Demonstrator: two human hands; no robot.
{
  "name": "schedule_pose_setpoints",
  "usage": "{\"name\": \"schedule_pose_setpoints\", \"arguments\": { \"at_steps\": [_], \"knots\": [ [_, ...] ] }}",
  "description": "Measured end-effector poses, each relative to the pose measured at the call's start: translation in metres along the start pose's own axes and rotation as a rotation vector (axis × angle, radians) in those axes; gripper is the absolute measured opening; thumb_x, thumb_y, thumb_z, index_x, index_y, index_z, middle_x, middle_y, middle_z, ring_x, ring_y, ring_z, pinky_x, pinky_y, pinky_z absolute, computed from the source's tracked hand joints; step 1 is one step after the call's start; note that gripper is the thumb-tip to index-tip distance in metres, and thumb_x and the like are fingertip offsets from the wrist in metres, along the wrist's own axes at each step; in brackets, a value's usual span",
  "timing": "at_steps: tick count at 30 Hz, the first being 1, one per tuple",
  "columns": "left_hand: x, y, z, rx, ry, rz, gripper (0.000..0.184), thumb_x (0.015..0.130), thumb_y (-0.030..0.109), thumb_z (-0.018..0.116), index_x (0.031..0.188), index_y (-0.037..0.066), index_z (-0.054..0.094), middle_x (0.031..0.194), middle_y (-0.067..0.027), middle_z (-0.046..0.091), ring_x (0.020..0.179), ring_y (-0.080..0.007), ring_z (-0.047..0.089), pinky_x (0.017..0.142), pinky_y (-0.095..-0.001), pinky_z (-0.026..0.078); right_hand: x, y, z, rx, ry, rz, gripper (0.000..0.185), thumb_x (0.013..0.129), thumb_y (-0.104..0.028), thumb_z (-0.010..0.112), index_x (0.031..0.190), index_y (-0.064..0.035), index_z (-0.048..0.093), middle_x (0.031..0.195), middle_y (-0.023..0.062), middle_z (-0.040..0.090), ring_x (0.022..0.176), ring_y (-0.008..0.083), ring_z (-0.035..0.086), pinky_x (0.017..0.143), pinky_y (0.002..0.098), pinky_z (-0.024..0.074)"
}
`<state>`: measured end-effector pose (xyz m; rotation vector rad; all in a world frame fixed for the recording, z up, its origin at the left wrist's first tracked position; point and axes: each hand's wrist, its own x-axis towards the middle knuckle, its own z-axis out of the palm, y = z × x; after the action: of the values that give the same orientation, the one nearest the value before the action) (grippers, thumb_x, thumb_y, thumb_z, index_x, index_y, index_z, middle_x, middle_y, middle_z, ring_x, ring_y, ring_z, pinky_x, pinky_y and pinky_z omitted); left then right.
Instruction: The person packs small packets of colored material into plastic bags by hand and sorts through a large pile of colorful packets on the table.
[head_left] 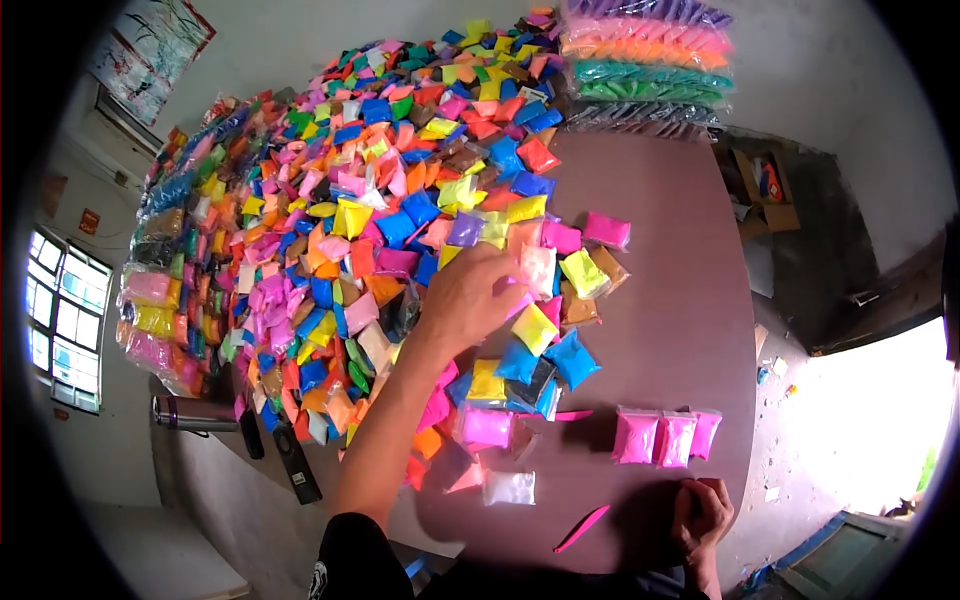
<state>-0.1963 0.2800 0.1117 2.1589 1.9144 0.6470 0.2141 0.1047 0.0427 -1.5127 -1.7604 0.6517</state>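
My left hand (472, 292) reaches over the front edge of a heap of small, soft-looking coloured packets (330, 215). Its fingers are pinched together at a pink packet (519, 297), partly covered by the hand. Around it lie a pale pink packet (538, 270), a yellow packet (535, 330) and a lime packet (584, 272). My right hand (704, 514) rests at the table's near right edge, fingers curled, with nothing visible in it. Just beyond it, several bright pink packets (636, 437) stand in a row.
Two thin pink plastic tools (581, 529) lie on the brown table (660, 330). Large bags of coloured packets (648, 70) are stacked at the back right. A metal flask (195, 413) and a black remote-like object (296, 463) lie at the left. A cardboard box (768, 190) stands beyond the right side.
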Motion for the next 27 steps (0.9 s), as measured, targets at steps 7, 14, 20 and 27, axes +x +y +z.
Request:
{"name": "schedule_pose_setpoints", "arguments": {
  "at_steps": [7,14,20,27],
  "knots": [
    [-0.037,-0.024,-0.051,-0.313,0.375,-0.094,0.012,0.088,0.006,0.08,0.096,0.001,0.073,0.084,0.0004,0.067,0.07,-0.0046,0.058,0.059,-0.0232,0.044,0.0,-0.002,0.0,-0.009,-0.013,0.003,0.015,0.081,0.003,0.067,0.095,0.0014,0.071,0.088,0.0172,0.067,0.077,0.0324,0.067,0.069,0.0375,0.053],
    [-0.115,-0.171,-0.14,0.143,0.686,-0.391,0.023,0.089,0.023,0.081,0.101,0.004,0.073,0.078,-0.0073,0.07,0.069,-0.02,0.067,0.063,-0.0348,0.053,-0.001,0.0,0.001,-0.043,-0.004,-0.029,0.013,0.08,0.003,0.067,0.093,0.0018,0.071,0.088,0.0181,0.067,0.076,0.0337,0.067,0.069,0.0391,0.0529],
    [-0.123,-0.207,-0.155,0.88,0.53,-0.619,0.045,0.09,0.041,0.077,0.115,0.005,0.07,0.115,-0.0173,0.071,0.106,-0.0374,0.067,0.084,-0.0491,0.055,-0.001,0.005,-0.01,-0.104,-0.123,-0.075,0.02,0.085,-0.011,0.074,0.103,-0.0031,0.07,0.095,0.0176,0.069,0.087,0.0363,0.067,0.078,0.0446,0.0559],
    [-0.016,-0.241,-0.133,0.317,0.513,-0.438,0.07,0.088,0.057,0.072,0.133,0.004,0.064,0.128,-0.0217,0.068,0.115,-0.0403,0.065,0.094,-0.0467,0.054,0.004,-0.004,-0.008,-0.13,-0.095,-0.051,0.014,0.086,-0.007,0.07,0.1,-0.0042,0.071,0.093,0.0165,0.069,0.085,0.0372,0.066,0.077,0.045,0.0552]
  ]
}}
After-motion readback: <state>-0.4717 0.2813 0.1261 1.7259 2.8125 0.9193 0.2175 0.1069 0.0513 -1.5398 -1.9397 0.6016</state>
